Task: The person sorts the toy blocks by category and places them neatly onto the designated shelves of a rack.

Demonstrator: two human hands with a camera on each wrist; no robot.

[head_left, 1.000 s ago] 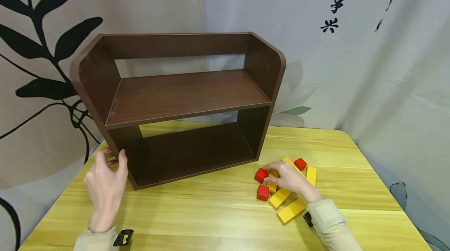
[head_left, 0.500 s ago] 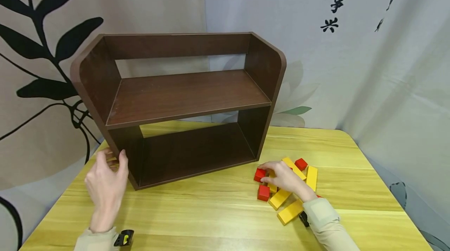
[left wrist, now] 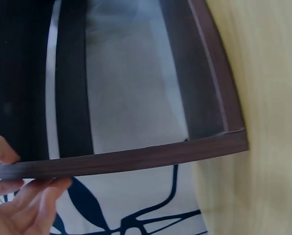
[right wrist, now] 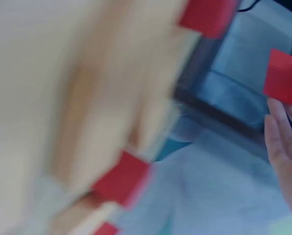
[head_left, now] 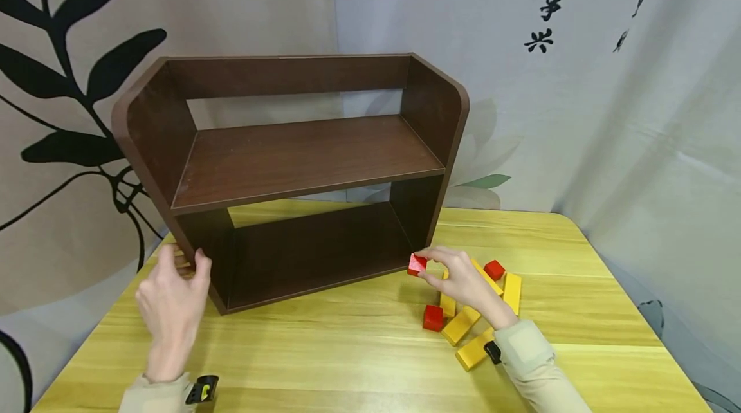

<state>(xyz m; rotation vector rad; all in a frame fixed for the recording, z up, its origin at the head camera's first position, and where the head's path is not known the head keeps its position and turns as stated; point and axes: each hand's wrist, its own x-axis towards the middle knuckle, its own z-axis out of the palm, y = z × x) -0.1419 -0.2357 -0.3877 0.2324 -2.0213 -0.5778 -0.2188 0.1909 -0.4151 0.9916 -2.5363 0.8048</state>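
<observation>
A dark brown two-tier shelf (head_left: 309, 191) stands on the table. My left hand (head_left: 172, 310) grips the front edge of its left side panel low down. In the left wrist view the thumb lies on the inner face of that panel (left wrist: 121, 159) and the fingers on the outer face. Between the thumb and fingers of my right hand (head_left: 466, 281) is a red cube (head_left: 417, 264), held up near the shelf's lower right front corner. The right wrist view shows the same red cube (right wrist: 281, 78) at the fingertips. Below that hand lie several yellow blocks (head_left: 461, 325).
One loose red cube (head_left: 433, 318) lies left of the yellow blocks and another red cube (head_left: 494, 269) behind them. The wooden table (head_left: 324, 361) reaches back to light printed curtains (head_left: 503, 110). Much of the right wrist view is blurred.
My right hand has lifted the red cube from among the blocks and moved it left and away from me, toward the shelf. My left hand keeps its grip on the side panel.
</observation>
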